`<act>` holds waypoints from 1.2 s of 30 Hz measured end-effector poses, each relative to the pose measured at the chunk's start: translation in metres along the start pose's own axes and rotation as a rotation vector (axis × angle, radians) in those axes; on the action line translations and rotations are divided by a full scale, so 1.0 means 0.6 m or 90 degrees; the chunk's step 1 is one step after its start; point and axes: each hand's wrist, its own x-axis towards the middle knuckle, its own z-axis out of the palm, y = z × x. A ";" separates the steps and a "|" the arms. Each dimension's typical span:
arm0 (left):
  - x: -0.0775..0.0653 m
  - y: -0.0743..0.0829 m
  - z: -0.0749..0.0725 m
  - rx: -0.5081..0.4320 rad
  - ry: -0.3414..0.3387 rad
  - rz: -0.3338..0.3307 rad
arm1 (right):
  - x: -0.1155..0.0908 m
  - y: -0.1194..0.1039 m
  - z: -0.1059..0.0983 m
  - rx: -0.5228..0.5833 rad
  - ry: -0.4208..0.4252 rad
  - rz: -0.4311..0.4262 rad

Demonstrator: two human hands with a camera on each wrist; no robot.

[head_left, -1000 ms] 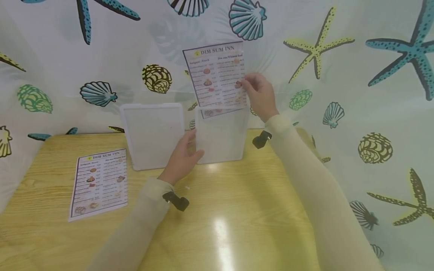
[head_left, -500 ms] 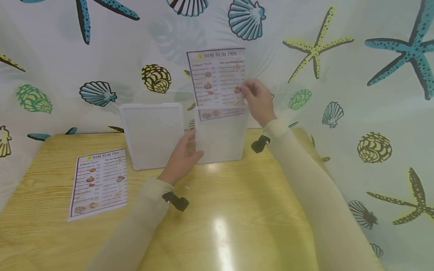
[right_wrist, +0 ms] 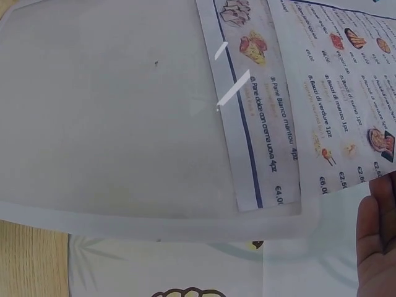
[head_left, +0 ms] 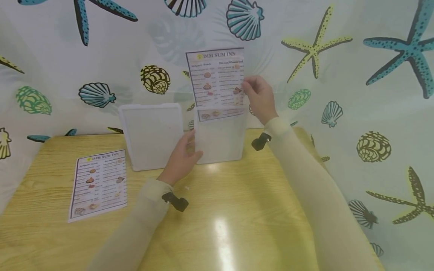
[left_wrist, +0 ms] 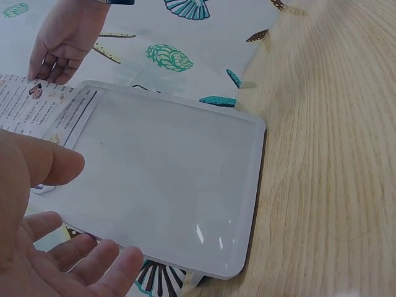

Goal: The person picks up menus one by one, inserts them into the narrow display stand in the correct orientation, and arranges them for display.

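A white-rimmed clear sign holder (head_left: 219, 143) stands upright toward the back of the table. My right hand (head_left: 260, 97) pinches the right edge of a printed menu sheet (head_left: 217, 79) headed "DIM SUM INN". The sheet's bottom strip shows behind the holder's clear front, while most of it rises above the top edge. At the holder's left side is my left hand (head_left: 181, 158), thumb spread over the front face and fingertips right at the side edge in the left wrist view.
A second white-rimmed sign holder (head_left: 152, 139) stands just left of the first. Another menu sheet (head_left: 98, 184) lies flat on the wooden table (head_left: 217, 218) at the left. Behind hangs a shell-and-starfish patterned cloth (head_left: 305, 22).
My right hand has brought the menu sheet down a little and straightened it, so its lower strip now shows evenly behind the holder's front. My left hand has stayed in place.
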 end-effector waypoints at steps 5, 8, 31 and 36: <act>-0.001 0.000 -0.001 0.004 -0.001 0.002 | -0.002 0.003 0.001 0.005 0.007 0.001; -0.002 -0.002 -0.002 0.011 -0.003 -0.003 | -0.007 0.007 0.004 0.006 0.012 0.004; -0.005 -0.014 -0.001 0.008 -0.017 -0.035 | -0.017 0.013 0.003 -0.003 -0.005 -0.015; -0.005 -0.015 -0.001 0.004 -0.017 -0.036 | -0.017 0.020 0.004 -0.008 -0.005 0.002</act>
